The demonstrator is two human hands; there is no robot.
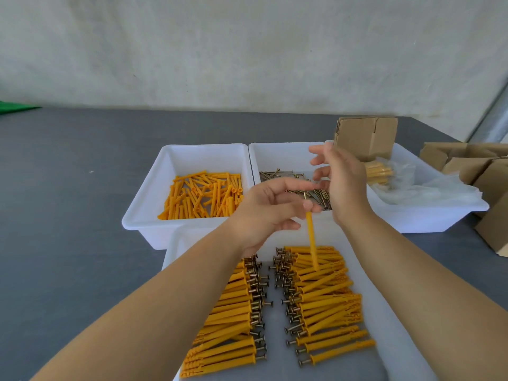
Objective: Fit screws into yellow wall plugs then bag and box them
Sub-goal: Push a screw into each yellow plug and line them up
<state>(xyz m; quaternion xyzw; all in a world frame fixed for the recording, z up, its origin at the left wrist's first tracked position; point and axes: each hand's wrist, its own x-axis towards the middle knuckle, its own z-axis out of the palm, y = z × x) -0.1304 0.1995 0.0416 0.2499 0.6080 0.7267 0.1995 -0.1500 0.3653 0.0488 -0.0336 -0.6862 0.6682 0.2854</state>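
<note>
The left hand (270, 204) pinches the top of a yellow plug (312, 240); its fingertips cover the plug's head, so whether a screw sits inside cannot be told. The right hand (339, 180) hides part of the screw tub (275, 149) and its near right corner; what its curled fingers hold, if anything, is blurred. Both forearms cover parts of the front tray (384, 312), and the left one hides the outer ends of the left row of fitted plugs (233, 320). The tray's near edge runs out of the picture's bottom. The clear bags (428, 188) in the right tub blur together. The cardboard boxes (472, 163) at right and a green thing (16, 109) at far left are cut off by the picture's edges.
</note>
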